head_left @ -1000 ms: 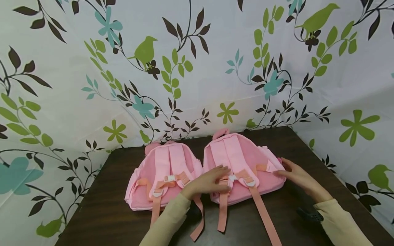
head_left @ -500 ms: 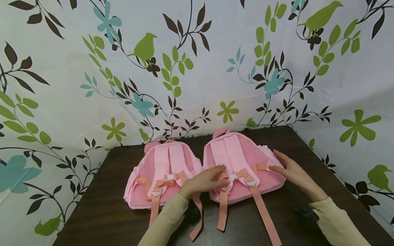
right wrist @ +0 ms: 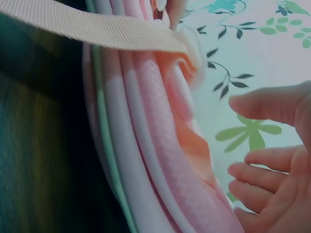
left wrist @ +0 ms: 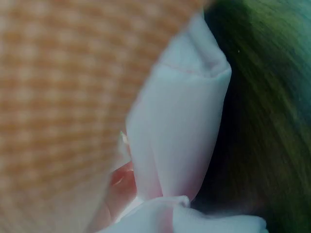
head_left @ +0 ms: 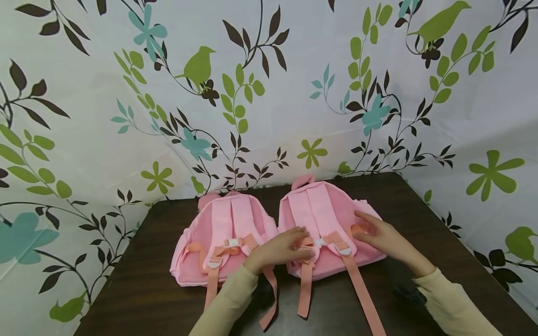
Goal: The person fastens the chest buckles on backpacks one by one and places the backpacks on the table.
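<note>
Two pink backpacks lie side by side, their shoulder straps facing up. At the lower strap end of the right backpack [head_left: 342,203], my left hand [head_left: 275,252] holds the orange webbing strap [head_left: 306,242] between thumb and curved fingers; the left wrist view shows this only as a blur. My right hand [head_left: 388,240] hovers over that backpack's right side with thumb and fingers spread. In the right wrist view this hand [right wrist: 277,165] is apart from the pink fabric [right wrist: 160,116]. My left forearm partly covers the left backpack [head_left: 265,219].
Loose orange strap tails [head_left: 363,294] hang toward the front of the dark wooden table [head_left: 138,261]. A white buckle [head_left: 232,242] joins the left backpack's straps. Behind the table hangs a cloth printed with birds and leaves [head_left: 273,116].
My right hand has let go of the right backpack's outer side edge and moved left over its back panel. My left hand stays at the strap.
</note>
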A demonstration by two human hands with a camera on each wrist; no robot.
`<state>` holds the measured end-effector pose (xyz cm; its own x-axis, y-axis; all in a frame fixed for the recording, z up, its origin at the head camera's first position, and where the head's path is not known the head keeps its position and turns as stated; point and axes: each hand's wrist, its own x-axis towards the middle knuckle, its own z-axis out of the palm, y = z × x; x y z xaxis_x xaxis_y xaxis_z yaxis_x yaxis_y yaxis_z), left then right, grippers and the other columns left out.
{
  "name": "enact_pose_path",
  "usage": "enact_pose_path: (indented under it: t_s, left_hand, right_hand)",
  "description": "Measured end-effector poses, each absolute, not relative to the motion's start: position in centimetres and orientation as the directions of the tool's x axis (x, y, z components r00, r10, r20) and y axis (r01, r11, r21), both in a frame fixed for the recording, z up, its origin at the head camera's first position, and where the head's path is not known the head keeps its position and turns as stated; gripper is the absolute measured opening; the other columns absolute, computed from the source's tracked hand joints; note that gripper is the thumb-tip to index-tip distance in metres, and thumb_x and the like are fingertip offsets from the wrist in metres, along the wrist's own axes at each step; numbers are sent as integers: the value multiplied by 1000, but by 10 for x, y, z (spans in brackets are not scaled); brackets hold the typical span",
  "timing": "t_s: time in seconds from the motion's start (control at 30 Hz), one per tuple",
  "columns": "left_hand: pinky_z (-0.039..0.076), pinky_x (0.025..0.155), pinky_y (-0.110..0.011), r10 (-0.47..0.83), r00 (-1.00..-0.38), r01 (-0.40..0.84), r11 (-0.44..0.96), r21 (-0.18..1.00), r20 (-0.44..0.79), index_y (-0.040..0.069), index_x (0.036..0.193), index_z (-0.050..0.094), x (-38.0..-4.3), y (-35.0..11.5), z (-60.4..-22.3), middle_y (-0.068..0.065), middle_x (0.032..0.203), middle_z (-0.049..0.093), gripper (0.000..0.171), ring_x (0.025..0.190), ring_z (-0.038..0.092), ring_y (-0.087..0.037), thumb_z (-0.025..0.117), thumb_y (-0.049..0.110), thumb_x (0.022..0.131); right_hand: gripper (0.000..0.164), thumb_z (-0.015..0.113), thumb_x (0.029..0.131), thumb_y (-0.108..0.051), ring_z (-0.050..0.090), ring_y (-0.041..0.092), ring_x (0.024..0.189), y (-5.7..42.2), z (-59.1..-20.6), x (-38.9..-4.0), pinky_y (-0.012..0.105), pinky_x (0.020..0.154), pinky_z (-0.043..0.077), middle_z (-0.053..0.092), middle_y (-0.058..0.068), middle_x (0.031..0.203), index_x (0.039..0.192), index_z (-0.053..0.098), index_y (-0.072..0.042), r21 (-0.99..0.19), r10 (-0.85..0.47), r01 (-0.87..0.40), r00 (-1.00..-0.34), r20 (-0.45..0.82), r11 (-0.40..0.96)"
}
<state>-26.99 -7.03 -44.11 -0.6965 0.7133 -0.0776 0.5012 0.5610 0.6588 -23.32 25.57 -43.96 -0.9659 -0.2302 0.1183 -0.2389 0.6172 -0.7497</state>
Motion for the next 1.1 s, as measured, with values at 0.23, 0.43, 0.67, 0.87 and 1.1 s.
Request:
enact_pose_path:
  t_s: [0.23,0.43,0.67,0.87,1.1]
  left_hand:
    - [35,114,-40,706,-703,498,573,651,-84,14,148,52,-266,-67,-439,-3,159,39,69,144,38,-18,62,55,94]
    - [38,112,-36,698,-714,524,581,623,-50,11,146,53,-266,-66,-438,-3,152,48,68,138,46,-15,66,53,93]
    - [47,98,-28,693,-720,533,568,628,-16,14,138,61,-267,-67,-437,5,128,64,61,110,57,-5,72,50,90]
    - [47,79,-23,709,-706,545,546,637,-4,18,125,68,-269,-69,-433,11,100,62,50,91,56,-6,75,49,88]
    - [50,83,-23,723,-691,530,527,665,-22,18,120,70,-271,-76,-430,13,105,66,45,92,59,-4,76,49,87]
  right_hand:
    - [69,76,90,-29,45,51,132,237,-450,-236,68,102,38,50,28,144,143,49,6,-696,-333,-382,-919,213,608]
    - [75,75,90,-38,39,51,137,220,-456,-238,70,106,31,46,25,149,148,47,0,-705,-386,-374,-910,152,603]
    - [64,72,93,-36,40,49,138,212,-462,-239,72,111,19,51,22,146,144,53,-3,-644,-440,-428,-885,155,634]
    - [48,73,93,-27,48,43,134,211,-465,-240,71,112,12,62,18,136,133,64,-4,-641,-463,-462,-867,183,613]
    - [40,72,92,-22,51,43,130,212,-463,-241,71,113,10,65,18,130,126,69,-3,-647,-487,-463,-859,160,606]
